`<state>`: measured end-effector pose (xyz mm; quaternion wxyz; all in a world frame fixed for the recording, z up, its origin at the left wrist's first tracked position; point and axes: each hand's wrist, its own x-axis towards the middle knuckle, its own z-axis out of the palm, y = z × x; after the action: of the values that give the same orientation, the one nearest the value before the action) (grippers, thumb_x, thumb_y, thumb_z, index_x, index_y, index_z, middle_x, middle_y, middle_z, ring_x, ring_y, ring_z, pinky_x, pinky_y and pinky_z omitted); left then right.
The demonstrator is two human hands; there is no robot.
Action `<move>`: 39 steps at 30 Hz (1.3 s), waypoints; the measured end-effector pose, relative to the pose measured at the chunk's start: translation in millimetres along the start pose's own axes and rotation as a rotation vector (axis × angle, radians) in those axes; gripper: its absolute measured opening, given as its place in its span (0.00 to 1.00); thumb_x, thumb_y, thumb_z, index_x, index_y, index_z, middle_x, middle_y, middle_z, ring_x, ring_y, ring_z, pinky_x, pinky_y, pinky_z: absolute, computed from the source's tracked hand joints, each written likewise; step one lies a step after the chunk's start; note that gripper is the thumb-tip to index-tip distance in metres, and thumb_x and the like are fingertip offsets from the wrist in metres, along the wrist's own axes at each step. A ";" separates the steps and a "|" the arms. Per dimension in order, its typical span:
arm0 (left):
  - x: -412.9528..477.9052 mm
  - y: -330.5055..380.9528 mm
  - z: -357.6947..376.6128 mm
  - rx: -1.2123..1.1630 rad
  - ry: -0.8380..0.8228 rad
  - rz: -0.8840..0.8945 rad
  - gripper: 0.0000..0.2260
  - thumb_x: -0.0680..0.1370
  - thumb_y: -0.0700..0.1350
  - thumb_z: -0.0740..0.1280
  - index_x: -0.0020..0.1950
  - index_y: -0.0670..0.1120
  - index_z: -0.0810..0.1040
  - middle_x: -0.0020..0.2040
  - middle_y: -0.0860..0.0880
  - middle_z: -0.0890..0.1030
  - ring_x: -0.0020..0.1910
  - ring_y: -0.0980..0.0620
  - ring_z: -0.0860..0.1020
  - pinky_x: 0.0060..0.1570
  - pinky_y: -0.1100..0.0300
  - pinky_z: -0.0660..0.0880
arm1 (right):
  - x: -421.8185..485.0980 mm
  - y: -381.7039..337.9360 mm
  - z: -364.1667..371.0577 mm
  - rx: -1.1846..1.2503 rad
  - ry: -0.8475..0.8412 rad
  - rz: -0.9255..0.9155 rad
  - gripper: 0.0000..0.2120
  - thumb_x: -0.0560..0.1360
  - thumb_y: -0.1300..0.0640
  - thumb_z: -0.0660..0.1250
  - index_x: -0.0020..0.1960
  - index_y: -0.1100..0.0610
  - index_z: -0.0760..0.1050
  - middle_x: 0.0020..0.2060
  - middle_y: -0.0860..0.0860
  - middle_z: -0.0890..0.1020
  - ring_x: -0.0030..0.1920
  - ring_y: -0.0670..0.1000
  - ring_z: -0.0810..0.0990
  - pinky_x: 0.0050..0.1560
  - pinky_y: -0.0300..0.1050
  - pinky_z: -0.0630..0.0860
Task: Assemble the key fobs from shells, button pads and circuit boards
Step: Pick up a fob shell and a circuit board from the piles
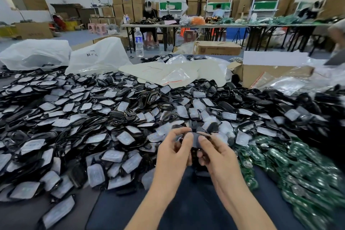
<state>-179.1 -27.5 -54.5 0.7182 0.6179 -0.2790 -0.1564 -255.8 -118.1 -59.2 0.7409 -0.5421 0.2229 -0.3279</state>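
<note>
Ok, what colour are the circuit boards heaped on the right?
Green, with silvery round spots; the circuit boards show best in the head view, the only one.

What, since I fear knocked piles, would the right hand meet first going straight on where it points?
Probably the black shell it holds, then the left hand just beyond; the right hand points up-left, depth unclear.

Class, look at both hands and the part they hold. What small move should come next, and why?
Probably the right hand should release and reach to the green circuit boards beside it, while the left hand keeps the dark shell. Both hands pinch the shell now, and no board shows in it, though fingers hide much.
</note>
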 end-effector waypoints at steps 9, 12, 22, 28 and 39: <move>-33.0 -5.2 15.4 0.006 -0.047 -0.107 0.08 0.82 0.46 0.65 0.45 0.55 0.78 0.25 0.49 0.72 0.23 0.49 0.70 0.21 0.62 0.65 | -28.3 10.3 -22.1 -0.025 0.021 -0.003 0.13 0.80 0.63 0.65 0.43 0.51 0.84 0.29 0.52 0.79 0.28 0.49 0.74 0.29 0.40 0.72; -40.0 -5.3 16.7 -0.040 -0.067 -0.101 0.08 0.84 0.45 0.62 0.47 0.53 0.78 0.26 0.45 0.71 0.25 0.46 0.71 0.22 0.60 0.66 | -31.0 10.2 -23.1 -0.004 0.008 0.013 0.13 0.80 0.63 0.65 0.41 0.52 0.83 0.29 0.53 0.78 0.29 0.51 0.74 0.30 0.42 0.73; -46.0 -8.8 18.7 -0.046 -0.121 -0.084 0.09 0.86 0.45 0.58 0.55 0.48 0.79 0.29 0.49 0.73 0.28 0.51 0.71 0.27 0.62 0.70 | -35.0 9.9 -25.5 0.121 -0.043 0.055 0.08 0.82 0.64 0.62 0.49 0.63 0.80 0.28 0.58 0.76 0.26 0.54 0.73 0.25 0.47 0.74; -46.4 -10.1 20.2 0.016 -0.145 -0.063 0.13 0.86 0.44 0.57 0.53 0.59 0.79 0.31 0.51 0.75 0.30 0.53 0.73 0.30 0.62 0.71 | -31.1 14.2 -27.4 0.149 -0.015 0.055 0.06 0.81 0.62 0.65 0.50 0.63 0.79 0.30 0.58 0.76 0.27 0.53 0.74 0.25 0.47 0.74; -49.9 -12.3 11.0 0.127 -0.244 -0.049 0.16 0.86 0.40 0.55 0.63 0.56 0.76 0.33 0.53 0.77 0.32 0.54 0.76 0.32 0.62 0.74 | -28.5 20.8 -33.8 0.053 -0.007 0.027 0.03 0.81 0.63 0.66 0.50 0.62 0.77 0.28 0.58 0.76 0.26 0.57 0.72 0.28 0.50 0.73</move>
<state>-223.9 -10.2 -75.9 0.6344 0.6452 -0.3583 -0.2299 -293.4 -115.5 -90.2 0.7599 -0.5204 0.2191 -0.3219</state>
